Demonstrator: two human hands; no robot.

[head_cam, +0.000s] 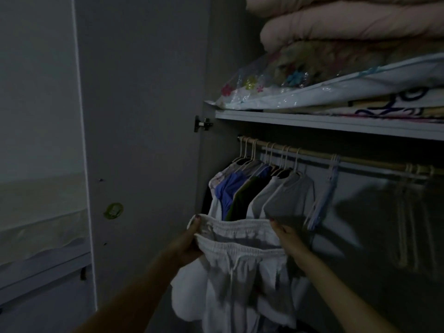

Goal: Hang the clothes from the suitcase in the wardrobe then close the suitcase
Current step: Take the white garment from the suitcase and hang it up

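- Low in the middle of the frame, a pair of white trousers (242,267) with an elastic waistband and a drawstring is held up in front of the open wardrobe (206,68).
- The left end of the waistband is gripped by the left hand (189,241), fingers curled round the cloth.
- The right end is pinched by the right hand (286,236) between thumb and fingers, so the waistband is stretched wide between the two hands.
- Just above the trousers, a row of clothes (259,191) in white, blue, dark green and grey is seen on pale hangers, bunched at the left end of the wooden rail (312,153).
- Near the middle of the rail, empty hangers (329,186) are hung; more are faintly made out at the far right, blurred in the dark.
- Across the upper right, a shelf (312,121) is loaded with bagged bedding (312,90) and folded pink quilts (348,25).
- At the left, the open wardrobe door (144,116) bears a small green sticker (113,210).
- No suitcase is shown in this view.
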